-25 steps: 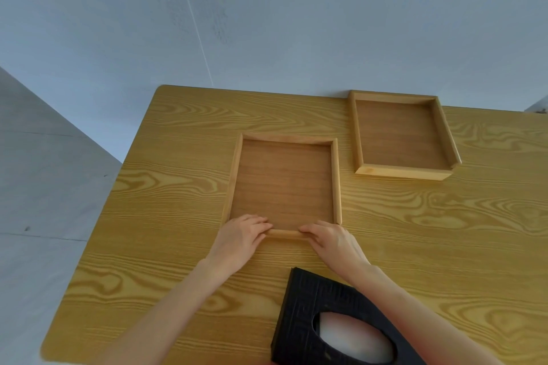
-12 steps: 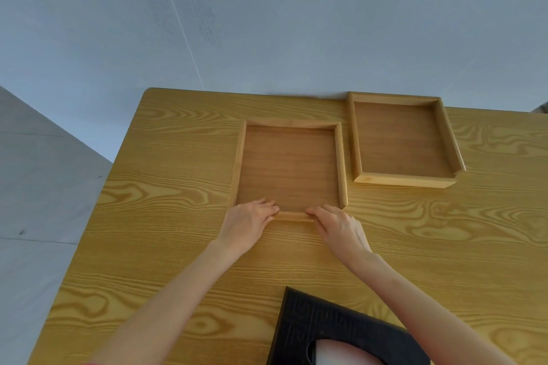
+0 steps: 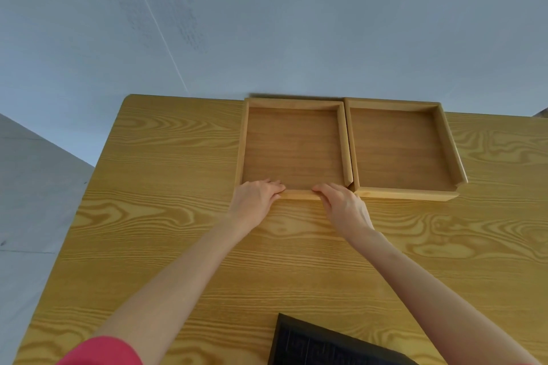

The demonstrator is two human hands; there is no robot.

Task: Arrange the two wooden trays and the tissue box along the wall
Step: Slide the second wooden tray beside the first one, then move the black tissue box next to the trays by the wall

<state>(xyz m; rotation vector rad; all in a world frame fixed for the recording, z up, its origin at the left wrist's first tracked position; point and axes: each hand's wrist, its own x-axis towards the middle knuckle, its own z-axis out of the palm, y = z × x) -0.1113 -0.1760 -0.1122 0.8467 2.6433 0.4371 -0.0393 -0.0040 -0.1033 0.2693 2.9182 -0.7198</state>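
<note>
Two shallow wooden trays lie side by side at the far edge of the table, against the pale wall. The left tray (image 3: 292,148) touches the right tray (image 3: 397,148) along their long sides. My left hand (image 3: 256,198) and my right hand (image 3: 344,204) both rest on the left tray's near rim, fingers curled over it. The black patterned tissue box (image 3: 320,345) sits at the near edge between my forearms, mostly cut off by the frame.
The wooden table (image 3: 166,216) ends at its left edge over a grey floor. The pale wall (image 3: 267,24) runs along the table's far edge. Bare tabletop lies left of the trays and between trays and tissue box.
Both hands have pushed the left tray away from me until it reached the wall, beside the right tray. The tissue box has dropped lower in view.
</note>
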